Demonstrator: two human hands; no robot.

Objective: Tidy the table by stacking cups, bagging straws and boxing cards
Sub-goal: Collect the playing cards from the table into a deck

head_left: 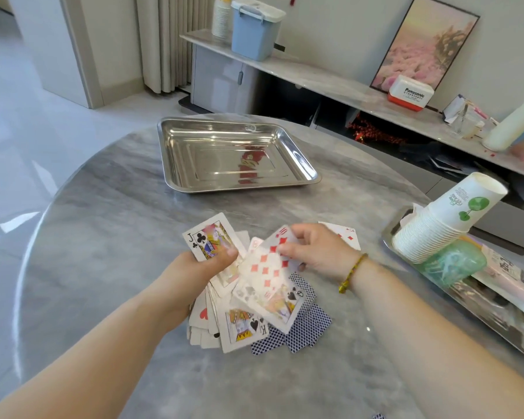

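Head camera, as I watch from the remote station: the left hand [200, 267] curls its fingers [194, 258] round a ragged sheaf of cards [221, 285], with the thumb [227, 254] pressed on the jack of clubs [209, 237] that lies face up on top. The right hand [315, 252], a beaded bracelet [353, 272] at its wrist, pinches a diamond card [265, 267] by its upper edge and holds it face up just beside the sheaf. I cannot tell whether the two touch. Below both hands, loose cards [242, 326] lie scattered on the grey marble bench [118, 237], some face up, among them a king of spades, and some showing blue patterned backs [306, 328]. One more red-suited card [347, 235] lies on the bench just beyond the right hand. At the far side of the bench sits a steel tray [179, 164], well apart from the cards. To the right, a stack of paper cups [436, 228] lies tilted on its side over a green translucent bag [454, 263], both resting in a second tray [389, 237] at the bench's right edge.
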